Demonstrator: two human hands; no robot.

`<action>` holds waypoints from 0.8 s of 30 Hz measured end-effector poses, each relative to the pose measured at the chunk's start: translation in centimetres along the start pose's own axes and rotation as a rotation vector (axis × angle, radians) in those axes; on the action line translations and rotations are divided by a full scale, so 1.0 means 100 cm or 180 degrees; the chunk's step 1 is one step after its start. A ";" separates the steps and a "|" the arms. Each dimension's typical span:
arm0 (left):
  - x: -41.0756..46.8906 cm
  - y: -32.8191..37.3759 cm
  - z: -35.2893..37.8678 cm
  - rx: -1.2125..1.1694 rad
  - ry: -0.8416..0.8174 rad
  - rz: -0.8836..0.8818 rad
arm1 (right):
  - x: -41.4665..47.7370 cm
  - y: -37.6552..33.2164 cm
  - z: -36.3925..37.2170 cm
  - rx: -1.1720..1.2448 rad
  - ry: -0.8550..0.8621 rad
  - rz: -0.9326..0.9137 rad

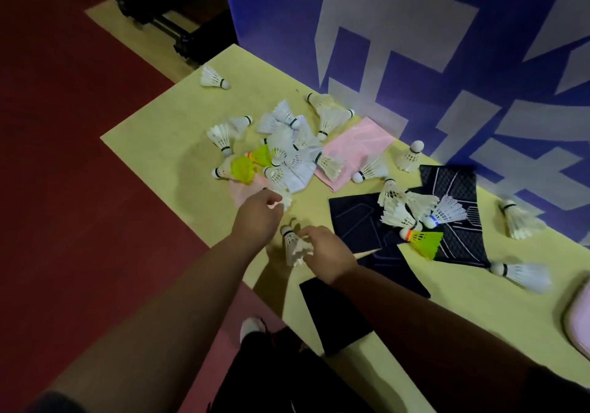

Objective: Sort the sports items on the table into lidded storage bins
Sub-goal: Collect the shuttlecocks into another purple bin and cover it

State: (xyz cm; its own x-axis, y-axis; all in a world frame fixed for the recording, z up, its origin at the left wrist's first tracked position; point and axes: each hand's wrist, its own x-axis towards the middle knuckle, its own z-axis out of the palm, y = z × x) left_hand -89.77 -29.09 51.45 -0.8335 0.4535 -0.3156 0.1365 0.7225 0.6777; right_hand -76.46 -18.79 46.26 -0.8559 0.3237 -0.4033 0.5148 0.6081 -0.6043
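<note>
Several white feather shuttlecocks lie scattered over the yellow table [153,131], with a yellow-green plastic one [242,168] in the left heap and another [423,240] on a dark cloth [354,221]. My right hand [325,253] grips a white shuttlecock [293,246] by its feathers, cork pointing away from me. My left hand [255,214] pinches the feathers of another white shuttlecock [284,200] at the near edge of the left heap. A pink cloth [357,144] and a white cloth [300,176] lie under the heap.
A blue panel with white shapes [415,45] stands along the table's far side. A black cloth [332,313] hangs over the near edge. A pink object [579,320] shows at the right border. Red floor [64,157] lies to the left. No bin is in view.
</note>
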 end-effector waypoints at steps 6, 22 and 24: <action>0.048 -0.012 0.019 0.1288 0.0223 0.0283 | 0.021 0.014 0.020 -0.0260 0.0654 -0.0100; 0.094 -0.007 -0.015 0.2602 -0.1275 0.0929 | 0.078 -0.039 -0.081 0.1318 0.1624 0.2731; 0.098 -0.007 -0.021 0.2508 -0.1451 0.0914 | 0.090 -0.038 -0.084 0.0550 0.1502 0.2810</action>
State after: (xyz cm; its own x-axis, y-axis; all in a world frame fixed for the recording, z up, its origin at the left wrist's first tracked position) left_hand -99.11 -26.25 49.31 -0.4458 0.7078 -0.5479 0.7636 0.6202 0.1799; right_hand -86.51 -12.10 50.73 -0.0795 0.8824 -0.4637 0.9407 -0.0876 -0.3279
